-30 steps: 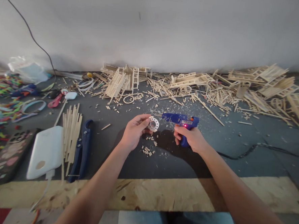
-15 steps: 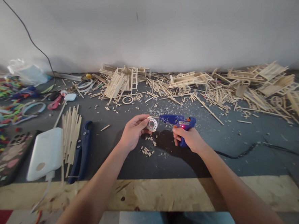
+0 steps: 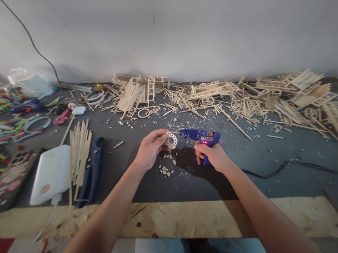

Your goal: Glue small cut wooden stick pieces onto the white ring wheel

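My left hand (image 3: 152,148) pinches a small pale ring with holes around it (image 3: 171,141) between thumb and fingers, above the dark work surface. A blue hot glue gun (image 3: 198,136) is gripped in my right hand (image 3: 211,156), its red light lit. The gun's nozzle points left and reaches the ring's upper edge; whether it touches cannot be made out. Below the ring lie several small cut wood pieces (image 3: 166,171). From the gun's side a black cord (image 3: 272,173) runs off to the right.
Wooden stick models (image 3: 130,95) and loose sticks (image 3: 244,106) line the wall. At left lie a blue cutter (image 3: 93,171), a bundle of sticks (image 3: 80,151), a white power bank (image 3: 51,174), a phone (image 3: 11,178) and colourful strips (image 3: 2,131). A pale wooden edge (image 3: 197,220) runs along the front.
Hands, ring and glue gun hold nearly the same position. The whole view has shifted very slightly.
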The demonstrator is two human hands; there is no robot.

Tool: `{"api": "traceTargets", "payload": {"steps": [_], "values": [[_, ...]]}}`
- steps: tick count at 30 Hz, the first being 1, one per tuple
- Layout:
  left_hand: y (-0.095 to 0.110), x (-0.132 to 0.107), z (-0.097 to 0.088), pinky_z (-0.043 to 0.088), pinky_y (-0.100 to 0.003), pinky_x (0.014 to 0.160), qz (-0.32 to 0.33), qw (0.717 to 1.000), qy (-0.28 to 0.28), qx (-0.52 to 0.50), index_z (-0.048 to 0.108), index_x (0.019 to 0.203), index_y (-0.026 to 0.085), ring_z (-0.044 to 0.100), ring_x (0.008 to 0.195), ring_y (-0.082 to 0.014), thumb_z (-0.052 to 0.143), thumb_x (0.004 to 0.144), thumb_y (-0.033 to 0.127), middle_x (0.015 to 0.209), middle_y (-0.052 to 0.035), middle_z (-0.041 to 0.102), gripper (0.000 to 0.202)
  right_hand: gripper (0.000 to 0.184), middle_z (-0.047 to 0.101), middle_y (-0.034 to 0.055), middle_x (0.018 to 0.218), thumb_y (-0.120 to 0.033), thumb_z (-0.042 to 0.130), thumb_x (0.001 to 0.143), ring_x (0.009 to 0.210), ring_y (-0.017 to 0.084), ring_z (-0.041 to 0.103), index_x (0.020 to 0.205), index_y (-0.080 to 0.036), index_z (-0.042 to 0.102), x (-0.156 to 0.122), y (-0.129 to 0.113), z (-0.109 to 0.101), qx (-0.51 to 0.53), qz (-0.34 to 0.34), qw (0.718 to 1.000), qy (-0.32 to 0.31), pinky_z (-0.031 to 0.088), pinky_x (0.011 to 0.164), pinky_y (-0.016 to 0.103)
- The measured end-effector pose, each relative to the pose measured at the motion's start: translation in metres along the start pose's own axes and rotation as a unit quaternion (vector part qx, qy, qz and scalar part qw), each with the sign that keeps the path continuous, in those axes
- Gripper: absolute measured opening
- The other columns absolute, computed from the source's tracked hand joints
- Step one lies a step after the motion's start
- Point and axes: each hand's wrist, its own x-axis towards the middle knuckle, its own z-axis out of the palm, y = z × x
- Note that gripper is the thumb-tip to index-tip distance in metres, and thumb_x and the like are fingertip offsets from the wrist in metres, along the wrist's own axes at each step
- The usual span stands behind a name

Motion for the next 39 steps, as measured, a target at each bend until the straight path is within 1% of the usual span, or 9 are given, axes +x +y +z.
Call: {"api": "traceTargets", "payload": {"steps": [12, 18, 22, 26, 30, 32, 34, 37, 39], "values": [[-0.002, -0.001, 0.000, 0.054, -0.026, 0.056, 0.008, 0.999, -0.036, 0.008, 0.067, 0.091, 0.017, 0.063, 0.062, -0.0134, 0.075, 0.071, 0.032, 0.071, -0.0013, 0.068, 0.026, 0.025, 0.044, -0.0063, 0.045, -0.036, 0.066, 0.071, 0.037, 0.010, 0.046, 0.056, -0.020, 0.055, 0.000, -0.007, 0.000, 0.014, -0.013, 0.999, 0.048, 0.043, 0.042, 0.027], [0.001, 0.004, -0.004, 0.054, -0.025, 0.055, 0.040, 0.998, 0.041, -0.010, 0.065, 0.092, 0.017, 0.064, 0.062, -0.0128, 0.076, 0.068, 0.032, 0.075, -0.0009, 0.068, 0.030, 0.021, 0.060, 0.0026, 0.056, -0.032, 0.055, 0.073, 0.044, 0.013, 0.052, 0.078, -0.014, 0.067, -0.001, -0.024, -0.015, 0.036, 0.052, 0.997, 0.039, 0.044, 0.041, 0.026], [0.002, 0.007, -0.007, 0.055, -0.025, 0.058, 0.065, 0.993, 0.089, -0.035, 0.063, 0.091, 0.017, 0.066, 0.066, -0.0128, 0.079, 0.064, 0.030, 0.079, -0.0002, 0.067, 0.034, 0.019, 0.068, 0.0082, 0.068, -0.027, 0.052, 0.075, 0.053, 0.016, 0.062, 0.080, -0.015, 0.066, -0.001, -0.029, -0.029, 0.014, 0.085, 0.995, 0.056, 0.050, 0.052, 0.028], [0.001, 0.008, -0.007, 0.056, -0.025, 0.060, 0.068, 0.993, 0.090, -0.038, 0.062, 0.090, 0.017, 0.065, 0.066, -0.0124, 0.080, 0.062, 0.030, 0.079, -0.0001, 0.067, 0.035, 0.021, 0.071, 0.0080, 0.080, -0.034, 0.063, 0.077, 0.072, 0.021, 0.067, 0.091, -0.018, 0.066, 0.002, -0.022, -0.047, -0.078, 0.041, 0.989, 0.117, 0.051, 0.066, 0.032], [0.000, 0.008, -0.006, 0.056, -0.025, 0.060, 0.065, 0.993, 0.091, -0.027, 0.062, 0.090, 0.017, 0.066, 0.066, -0.0125, 0.079, 0.063, 0.030, 0.080, 0.0000, 0.066, 0.034, 0.033, 0.070, 0.0073, 0.088, -0.043, 0.068, 0.073, 0.077, 0.022, 0.064, 0.097, -0.020, 0.069, 0.000, -0.021, -0.056, -0.206, -0.061, 0.943, 0.256, 0.046, 0.068, 0.032], [0.000, 0.009, -0.005, 0.055, -0.025, 0.060, 0.064, 0.993, 0.093, -0.026, 0.062, 0.090, 0.017, 0.066, 0.066, -0.0128, 0.078, 0.064, 0.029, 0.081, -0.0001, 0.066, 0.033, 0.033, 0.069, 0.0064, 0.086, -0.044, 0.065, 0.076, 0.075, 0.021, 0.062, 0.098, -0.020, 0.070, -0.005, -0.025, -0.049, -0.233, -0.104, 0.927, 0.275, 0.045, 0.067, 0.033], [0.000, 0.010, -0.004, 0.055, -0.025, 0.060, 0.065, 0.993, 0.100, -0.021, 0.062, 0.090, 0.017, 0.065, 0.066, -0.0126, 0.078, 0.064, 0.029, 0.081, -0.0002, 0.066, 0.032, 0.028, 0.069, 0.0055, 0.084, -0.044, 0.062, 0.079, 0.073, 0.021, 0.061, 0.096, -0.023, 0.071, -0.010, -0.028, -0.032, -0.277, -0.137, 0.922, 0.233, 0.045, 0.068, 0.034], [-0.002, 0.010, -0.003, 0.055, -0.026, 0.059, 0.068, 0.992, 0.106, -0.002, 0.063, 0.091, 0.017, 0.064, 0.065, -0.0120, 0.077, 0.065, 0.029, 0.080, -0.0002, 0.065, 0.032, 0.016, 0.068, 0.0057, 0.099, -0.036, 0.061, 0.083, 0.095, 0.025, 0.060, 0.087, -0.026, 0.073, -0.015, -0.022, 0.004, -0.363, -0.236, 0.898, 0.084, 0.043, 0.086, 0.040], [-0.003, 0.010, -0.003, 0.054, -0.025, 0.058, 0.071, 0.992, 0.104, 0.011, 0.064, 0.092, 0.017, 0.063, 0.064, -0.0118, 0.077, 0.065, 0.030, 0.079, -0.0001, 0.065, 0.032, 0.018, 0.066, 0.0064, 0.106, -0.033, 0.061, 0.084, 0.103, 0.026, 0.056, 0.098, -0.028, 0.072, -0.016, -0.013, 0.028, -0.413, -0.270, 0.870, 0.018, 0.037, 0.094, 0.045]]}}
